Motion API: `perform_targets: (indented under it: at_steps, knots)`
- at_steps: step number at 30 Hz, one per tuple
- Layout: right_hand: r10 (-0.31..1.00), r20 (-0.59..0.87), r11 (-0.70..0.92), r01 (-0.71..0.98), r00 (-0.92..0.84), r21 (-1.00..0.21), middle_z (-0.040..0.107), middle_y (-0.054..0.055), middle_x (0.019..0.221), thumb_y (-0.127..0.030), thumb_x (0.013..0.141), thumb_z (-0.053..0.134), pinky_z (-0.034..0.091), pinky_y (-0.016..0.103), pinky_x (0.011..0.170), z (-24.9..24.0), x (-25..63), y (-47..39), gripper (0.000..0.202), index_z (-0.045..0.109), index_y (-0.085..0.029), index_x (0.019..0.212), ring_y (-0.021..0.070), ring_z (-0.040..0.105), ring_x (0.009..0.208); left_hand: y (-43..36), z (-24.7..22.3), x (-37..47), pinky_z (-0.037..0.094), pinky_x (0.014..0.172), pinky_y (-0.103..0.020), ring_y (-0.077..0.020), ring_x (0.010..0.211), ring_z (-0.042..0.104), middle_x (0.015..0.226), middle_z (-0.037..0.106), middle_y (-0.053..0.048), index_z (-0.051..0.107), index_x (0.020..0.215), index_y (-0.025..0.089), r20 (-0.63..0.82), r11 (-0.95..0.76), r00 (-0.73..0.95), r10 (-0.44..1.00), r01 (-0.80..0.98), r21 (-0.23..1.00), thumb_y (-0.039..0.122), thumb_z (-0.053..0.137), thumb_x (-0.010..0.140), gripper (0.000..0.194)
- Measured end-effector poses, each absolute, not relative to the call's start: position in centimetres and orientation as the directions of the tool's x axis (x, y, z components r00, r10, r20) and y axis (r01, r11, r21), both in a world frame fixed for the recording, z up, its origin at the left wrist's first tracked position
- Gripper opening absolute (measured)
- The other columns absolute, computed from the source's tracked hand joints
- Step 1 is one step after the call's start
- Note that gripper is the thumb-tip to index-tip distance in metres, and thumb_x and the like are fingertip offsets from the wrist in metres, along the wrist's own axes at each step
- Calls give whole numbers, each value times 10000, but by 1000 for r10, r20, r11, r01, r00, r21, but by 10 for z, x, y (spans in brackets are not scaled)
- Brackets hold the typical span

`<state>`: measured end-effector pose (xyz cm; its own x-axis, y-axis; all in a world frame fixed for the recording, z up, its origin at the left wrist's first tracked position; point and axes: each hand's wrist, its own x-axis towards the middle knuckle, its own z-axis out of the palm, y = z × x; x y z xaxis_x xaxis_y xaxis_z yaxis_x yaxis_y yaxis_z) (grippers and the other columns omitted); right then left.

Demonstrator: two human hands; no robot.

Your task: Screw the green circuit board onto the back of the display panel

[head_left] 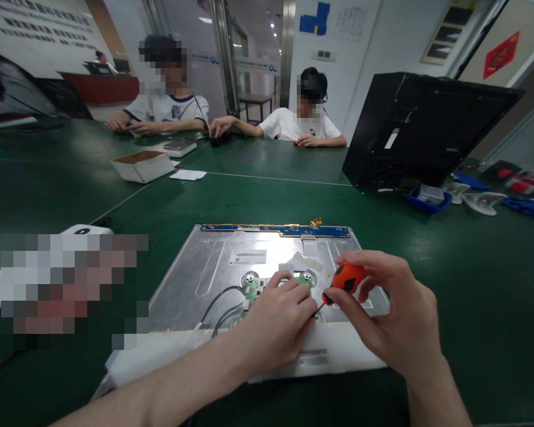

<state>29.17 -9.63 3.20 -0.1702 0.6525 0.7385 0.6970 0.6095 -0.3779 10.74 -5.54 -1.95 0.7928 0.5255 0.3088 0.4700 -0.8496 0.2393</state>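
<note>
A silver display panel (213, 255) lies flat on the green table, its metal back facing up. On it sits a small green circuit board (254, 287) with black cables (222, 296) running off its left side. My left hand (285, 314) rests over that board with its fingers curled down, and whatever is under the fingertips is hidden. My right hand (396, 302) grips the orange and black handle of a screwdriver (349, 276). The tilted shaft points down and left to the board's right edge, beside my left fingers. A blue circuit strip (271, 230) runs along the panel's far edge.
A large black monitor casing (418, 130) stands at the back right, near a blue tray (429, 198). An open cardboard box (143, 167) is at the back left. A white object, partly blurred out, lies left. Two people (164, 112) sit across the table.
</note>
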Motion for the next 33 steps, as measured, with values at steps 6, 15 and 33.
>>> perform_targets:
  at_steps: [6, 15, 33]
  knots:
    - [685, 716, 599, 667, -138, -444, 667, 27, 1031, -158, 836, 684, 514, 240, 524, 30, 290, -99, 424, 482, -232, 1202, 110, 642, 682, -55, -18, 107, 367, 946, -438, -233, 899, 618, 943, 684, -64, 644, 922, 177, 293, -849, 798, 526, 469, 244, 159, 528, 879, 125]
    - [648, 726, 674, 618, -231, -405, 615, 65, 1160, -70, 869, 601, 520, 202, 579, 35, 291, -94, 391, 543, -195, 1234, 92, 605, 756, -56, -17, 107, 368, 938, -433, -232, 874, 612, 915, 677, -54, 631, 882, 181, 313, -855, 796, 518, 472, 214, 157, 536, 880, 97]
    - [679, 721, 610, 655, -143, -445, 690, 46, 1079, -160, 835, 694, 526, 244, 524, 31, 290, -97, 443, 483, -245, 1215, 116, 657, 679, -54, -18, 107, 367, 945, -442, -236, 877, 625, 926, 690, -58, 635, 899, 176, 301, -859, 806, 510, 458, 231, 146, 540, 862, 107]
